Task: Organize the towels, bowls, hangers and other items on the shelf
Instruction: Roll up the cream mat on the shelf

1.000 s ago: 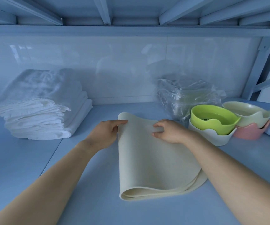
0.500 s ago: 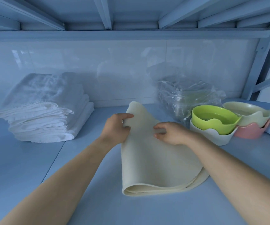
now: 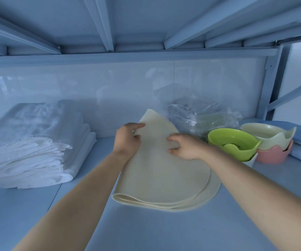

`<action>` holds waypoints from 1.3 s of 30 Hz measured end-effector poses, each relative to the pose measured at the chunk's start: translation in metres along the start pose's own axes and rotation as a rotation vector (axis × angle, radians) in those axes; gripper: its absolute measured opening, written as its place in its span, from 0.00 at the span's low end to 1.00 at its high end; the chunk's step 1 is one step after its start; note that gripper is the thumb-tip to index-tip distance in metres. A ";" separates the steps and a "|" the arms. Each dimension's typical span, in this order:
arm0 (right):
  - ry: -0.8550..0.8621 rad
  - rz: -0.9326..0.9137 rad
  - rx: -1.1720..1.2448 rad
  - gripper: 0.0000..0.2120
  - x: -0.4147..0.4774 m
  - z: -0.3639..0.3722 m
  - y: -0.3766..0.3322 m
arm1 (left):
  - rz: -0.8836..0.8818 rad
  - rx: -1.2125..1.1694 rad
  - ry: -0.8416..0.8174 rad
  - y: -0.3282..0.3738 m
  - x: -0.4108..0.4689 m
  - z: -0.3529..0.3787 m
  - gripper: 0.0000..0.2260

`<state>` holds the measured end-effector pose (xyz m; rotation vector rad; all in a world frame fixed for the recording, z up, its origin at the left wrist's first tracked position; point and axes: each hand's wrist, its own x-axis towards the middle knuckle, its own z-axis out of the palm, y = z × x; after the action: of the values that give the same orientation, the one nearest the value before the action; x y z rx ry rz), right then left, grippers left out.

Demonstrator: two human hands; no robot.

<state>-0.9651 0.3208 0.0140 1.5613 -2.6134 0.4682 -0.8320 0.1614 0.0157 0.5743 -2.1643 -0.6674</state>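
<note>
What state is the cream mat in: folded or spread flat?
Folded: the cream mat shows several stacked, layered edges along its near rim.

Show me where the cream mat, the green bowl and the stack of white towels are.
cream mat (image 3: 164, 174), head view, middle of its top layer.
green bowl (image 3: 234, 139), head view, inner wall.
stack of white towels (image 3: 35, 153), head view, folded front edges.

Folded cream mat (image 3: 164, 174) on the blue shelf (image 3: 146, 230), far corner raised, near fold lying flat. Gripped at the left edge by the left hand (image 3: 128, 140), thumb on top; at the right edge by the curled right hand (image 3: 184, 147). Well apart to the left, stacked white towels (image 3: 35, 147). Just behind, a crumpled clear bag (image 3: 196, 116). Near on the right, a green bowl (image 3: 233, 144) nested in a white bowl (image 3: 249, 160), beside a pale bowl (image 3: 267, 134) in a pink bowl (image 3: 273, 154).
</note>
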 end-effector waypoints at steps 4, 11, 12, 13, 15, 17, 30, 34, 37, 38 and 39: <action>-0.021 -0.025 0.038 0.24 0.001 0.005 -0.001 | -0.038 0.058 -0.002 -0.016 -0.001 0.008 0.21; -0.083 0.008 0.079 0.22 -0.018 0.020 0.016 | -0.036 0.084 -0.024 -0.016 0.006 -0.001 0.21; -0.064 0.006 0.093 0.22 -0.020 0.022 0.018 | -0.029 0.088 -0.031 -0.014 0.009 -0.004 0.21; -0.049 -0.001 0.105 0.22 -0.023 0.024 0.019 | -0.019 0.098 -0.041 -0.012 0.011 -0.006 0.21; -0.044 -0.017 0.106 0.23 -0.026 0.027 0.019 | -0.004 0.133 -0.064 -0.011 0.015 -0.009 0.21; -0.053 -0.010 0.101 0.24 -0.027 0.029 0.018 | -0.018 0.165 -0.073 -0.013 0.014 -0.011 0.22; -0.033 0.027 0.005 0.29 -0.038 0.029 0.022 | -0.142 0.169 -0.105 -0.033 -0.017 -0.023 0.22; -0.026 0.014 0.034 0.26 -0.043 0.026 0.031 | -0.164 0.192 -0.111 -0.035 -0.026 -0.024 0.22; -0.001 0.007 0.033 0.24 -0.045 0.027 0.032 | -0.188 0.285 -0.182 -0.037 -0.035 -0.018 0.20; 0.009 0.002 0.034 0.23 -0.045 0.027 0.031 | -0.196 0.318 -0.215 -0.037 -0.038 -0.016 0.19; 0.018 -0.003 0.035 0.22 -0.045 0.028 0.030 | -0.199 0.341 -0.233 -0.036 -0.040 -0.016 0.18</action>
<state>-0.9664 0.3646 -0.0283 1.5636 -2.6031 0.5272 -0.7888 0.1535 -0.0201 0.9413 -2.4833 -0.4890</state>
